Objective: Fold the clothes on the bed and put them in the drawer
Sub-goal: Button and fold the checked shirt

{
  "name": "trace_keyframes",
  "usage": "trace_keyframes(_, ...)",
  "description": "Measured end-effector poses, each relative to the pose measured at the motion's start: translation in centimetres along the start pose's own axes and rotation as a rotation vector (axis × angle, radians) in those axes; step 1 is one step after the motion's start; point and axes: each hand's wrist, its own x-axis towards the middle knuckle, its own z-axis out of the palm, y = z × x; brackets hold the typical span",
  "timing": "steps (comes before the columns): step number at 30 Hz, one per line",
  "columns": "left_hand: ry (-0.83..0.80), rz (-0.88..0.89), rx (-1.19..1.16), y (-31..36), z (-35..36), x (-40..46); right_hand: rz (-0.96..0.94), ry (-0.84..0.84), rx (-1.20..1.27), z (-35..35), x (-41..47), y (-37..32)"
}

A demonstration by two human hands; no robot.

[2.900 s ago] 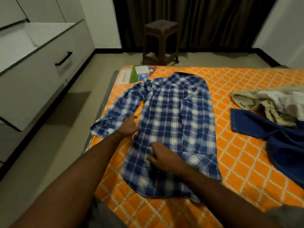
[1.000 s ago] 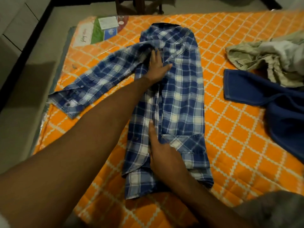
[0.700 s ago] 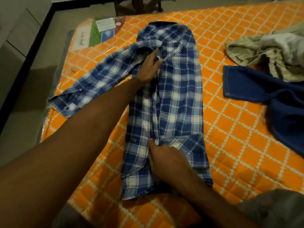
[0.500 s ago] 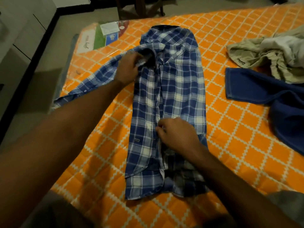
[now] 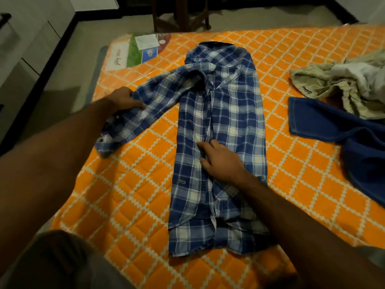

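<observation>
Place: a bedroom in a home.
Bed: mattress (image 5: pixel 133 197) with an orange quilted cover fills the middle, a maker's label (image 5: pixel 141 51) stuck on at 11 o'clock.
Clothes: plaid shirt (image 5: pixel 220 130) laid out in the centre; a blue garment (image 5: pixel 337 130) and a crumpled khaki and white pile (image 5: pixel 341 82) at 2 o'clock.
Storage: pale drawer fronts (image 5: pixel 27 49) with dark gaps run along the wall at 10 o'clock.
Furniture: legs of a brown stool (image 5: pixel 179 15) on the floor at 12 o'clock.
Floor: plain grey floor (image 5: pixel 83 59), black skirting (image 5: pixel 60 40) at the wall's foot.
</observation>
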Motion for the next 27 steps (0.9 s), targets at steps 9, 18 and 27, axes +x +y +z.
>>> trace_keyframes(9,-0.448,0.247,-0.886,11.5,-4.1,-12.5,0.291,-0.154,1.117,-6.4,-0.9,-5.6)
trace_keyframes(18,-0.445,0.124,-0.895,11.4,2.6,-19.6,0.385,-0.088,1.915,-9.3,-7.1,-8.7)
trace_keyframes(27,-0.452,-0.109,-0.735,6.1,7.9,-21.7,0.447,-0.161,1.699,-7.4,-12.5,-9.7)
